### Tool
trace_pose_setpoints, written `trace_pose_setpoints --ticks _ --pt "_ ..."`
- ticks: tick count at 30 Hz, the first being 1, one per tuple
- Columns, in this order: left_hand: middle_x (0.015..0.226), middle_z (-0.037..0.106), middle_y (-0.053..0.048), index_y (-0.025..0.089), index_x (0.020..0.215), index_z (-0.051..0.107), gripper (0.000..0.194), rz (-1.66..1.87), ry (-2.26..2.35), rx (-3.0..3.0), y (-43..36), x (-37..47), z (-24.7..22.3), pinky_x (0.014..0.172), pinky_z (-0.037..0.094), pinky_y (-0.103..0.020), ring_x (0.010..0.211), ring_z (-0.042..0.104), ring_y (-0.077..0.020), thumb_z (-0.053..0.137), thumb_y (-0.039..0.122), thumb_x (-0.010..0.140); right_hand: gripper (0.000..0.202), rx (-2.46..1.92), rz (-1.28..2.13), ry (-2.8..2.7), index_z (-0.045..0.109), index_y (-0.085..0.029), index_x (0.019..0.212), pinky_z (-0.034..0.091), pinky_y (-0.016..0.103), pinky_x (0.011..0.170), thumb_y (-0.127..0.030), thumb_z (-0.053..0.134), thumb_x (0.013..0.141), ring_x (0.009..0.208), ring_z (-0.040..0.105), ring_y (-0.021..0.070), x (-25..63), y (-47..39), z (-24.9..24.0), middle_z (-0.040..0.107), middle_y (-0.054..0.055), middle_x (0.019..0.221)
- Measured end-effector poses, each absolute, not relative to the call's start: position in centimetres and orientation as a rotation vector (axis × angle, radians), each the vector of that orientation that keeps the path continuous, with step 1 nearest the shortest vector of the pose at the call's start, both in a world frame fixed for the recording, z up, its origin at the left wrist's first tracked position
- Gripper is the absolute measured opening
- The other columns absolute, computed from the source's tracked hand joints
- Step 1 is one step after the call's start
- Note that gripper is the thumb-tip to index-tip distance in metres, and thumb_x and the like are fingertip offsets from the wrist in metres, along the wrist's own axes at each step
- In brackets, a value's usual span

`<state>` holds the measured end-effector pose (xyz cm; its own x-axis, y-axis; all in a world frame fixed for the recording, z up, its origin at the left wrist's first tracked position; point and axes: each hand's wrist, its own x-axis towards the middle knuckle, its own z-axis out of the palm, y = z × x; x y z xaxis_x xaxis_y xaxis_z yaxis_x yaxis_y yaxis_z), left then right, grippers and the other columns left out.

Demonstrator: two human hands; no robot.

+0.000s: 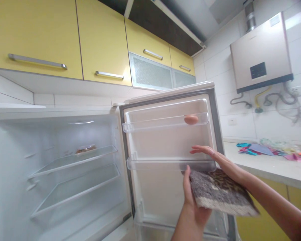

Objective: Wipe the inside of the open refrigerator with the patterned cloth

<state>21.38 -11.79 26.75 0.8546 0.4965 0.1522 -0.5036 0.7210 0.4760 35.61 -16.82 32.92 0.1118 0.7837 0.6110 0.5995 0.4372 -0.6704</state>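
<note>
Left hand (pixel 190 201) fingers grip flat speckled packet (pixel 220 190) from below, long axis running right, just under door shelf (pixel 165 164); right hand (pixel 210 154) open-fingered on top, nearer shelf.

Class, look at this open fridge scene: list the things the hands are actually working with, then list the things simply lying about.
In hand:
left hand holding the speckled slab
right hand at the middle door shelf
fridge door, open

Lying about:
egg on the top door shelf
wrapped item on an inner shelf
colourful scraps on the counter
wall heater
</note>
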Motion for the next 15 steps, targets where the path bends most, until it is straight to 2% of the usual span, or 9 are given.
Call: trace_pose_setpoints --ticks 7,11,15 --pt "0.099 0.078 -0.017 0.008 0.115 0.071 0.06 0.556 0.003 0.553 -11.1 21.3 26.6 0.089 0.057 -0.047 0.091 0.074 -0.0321 0.058 0.058 0.084 0.054 -1.283 0.27 -1.619 0.064 -0.033 0.132 0.027 0.054 0.126 -0.064 0.036 0.097 0.138 0.05 0.0305 36.1 -16.7 33.4 0.066 0.005 0.135" --pt "0.095 0.077 -0.014 0.012 0.1 0.072 0.042 0.757 0.152 0.502 -10.6 18.1 27.9 0.084 0.059 -0.044 0.085 0.074 -0.0291 0.062 0.049 0.082 0.053 -1.306 0.204 -1.644 0.067 -0.031 0.128 0.033 0.057 0.122 -0.065 0.043 0.095 0.134 0.052 0.0325 36.0 -16.4 33.4 0.068 0.008 0.132" --pt "0.081 0.075 -0.007 0.019 0.09 0.065 0.022 1.06 0.398 0.447 -8.2 13.7 29.4 0.076 0.06 -0.041 0.074 0.074 -0.0247 0.063 0.037 0.078 0.048 -1.339 0.062 -1.691 0.069 -0.031 0.122 0.04 0.058 0.116 -0.063 0.048 0.094 0.125 0.058 0.0322 36.3 -15.7 32.9 0.07 0.009 0.126"
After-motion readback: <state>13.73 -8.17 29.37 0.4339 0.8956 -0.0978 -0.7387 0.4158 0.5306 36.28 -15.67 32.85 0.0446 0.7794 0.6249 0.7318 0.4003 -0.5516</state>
